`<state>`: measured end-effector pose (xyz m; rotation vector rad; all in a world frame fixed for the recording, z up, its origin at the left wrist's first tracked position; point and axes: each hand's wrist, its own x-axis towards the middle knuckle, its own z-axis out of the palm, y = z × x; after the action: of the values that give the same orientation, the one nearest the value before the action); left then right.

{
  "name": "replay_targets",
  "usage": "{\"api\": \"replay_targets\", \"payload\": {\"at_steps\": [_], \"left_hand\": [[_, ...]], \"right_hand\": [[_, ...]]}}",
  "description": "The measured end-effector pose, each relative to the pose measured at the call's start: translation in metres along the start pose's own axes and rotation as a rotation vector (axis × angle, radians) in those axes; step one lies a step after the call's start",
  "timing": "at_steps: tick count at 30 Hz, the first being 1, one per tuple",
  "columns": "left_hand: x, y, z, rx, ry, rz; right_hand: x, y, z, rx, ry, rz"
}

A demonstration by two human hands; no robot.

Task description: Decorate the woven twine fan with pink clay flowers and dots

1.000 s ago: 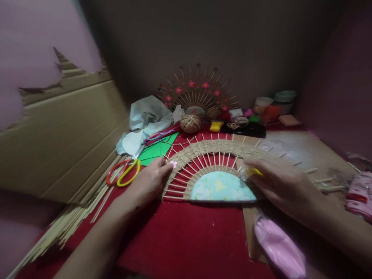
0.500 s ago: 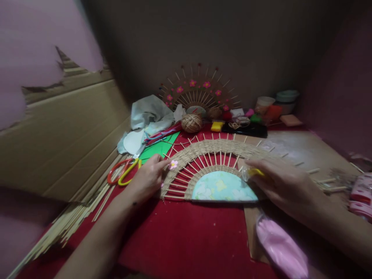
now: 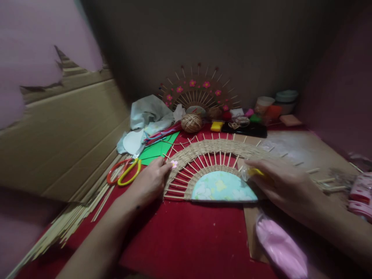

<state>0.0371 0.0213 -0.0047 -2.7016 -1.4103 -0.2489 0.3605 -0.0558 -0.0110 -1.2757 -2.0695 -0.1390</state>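
Observation:
A half-round woven fan (image 3: pixel 216 145) with thin sticks lies on the red cloth, its centre covered by a light-blue floral half-disc (image 3: pixel 221 188). My left hand (image 3: pixel 152 176) is closed at the fan's left edge, a fingertip pressing a small pink flower (image 3: pixel 174 164) on the weave. Its other fingers are curled and partly hidden. My right hand (image 3: pixel 286 182) is closed on a small clear plastic packet (image 3: pixel 246 173) with something yellow in it, above the fan's right side. That hand hides part of the weave.
Orange-and-yellow scissors (image 3: pixel 129 172) and a bundle of thin sticks (image 3: pixel 72 219) lie left, beside a cardboard wall (image 3: pixel 72 147). Behind are a twine ball (image 3: pixel 192 123), green sheet (image 3: pixel 162 147) and flower-decorated fan (image 3: pixel 200 87). A pink packet (image 3: pixel 280 244) lies front right.
My left hand has shifted slightly right and up, its fingertip now covering part of the pink flower. My right hand stays nearly still with the packet.

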Motion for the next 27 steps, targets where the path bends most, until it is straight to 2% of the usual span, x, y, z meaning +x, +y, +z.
{"api": "replay_targets", "payload": {"at_steps": [4,10,12,22,27], "left_hand": [[0.0,0.0,0.0,0.005,0.021,0.014],[0.002,-0.005,-0.005,-0.071,0.254,-0.054],[0.002,-0.004,-0.006,-0.082,0.289,-0.052],[0.004,0.005,-0.014,-0.116,0.335,-0.047],[0.004,0.007,-0.015,-0.131,0.338,-0.077]], "right_hand": [[0.0,0.0,0.0,0.008,0.009,-0.005],[0.0,0.0,0.0,0.027,0.023,-0.017],[-0.001,0.001,0.001,0.023,0.02,-0.012],[0.005,0.011,-0.011,-0.148,0.042,0.103],[0.007,0.017,-0.016,-0.226,-0.042,0.245]]}}
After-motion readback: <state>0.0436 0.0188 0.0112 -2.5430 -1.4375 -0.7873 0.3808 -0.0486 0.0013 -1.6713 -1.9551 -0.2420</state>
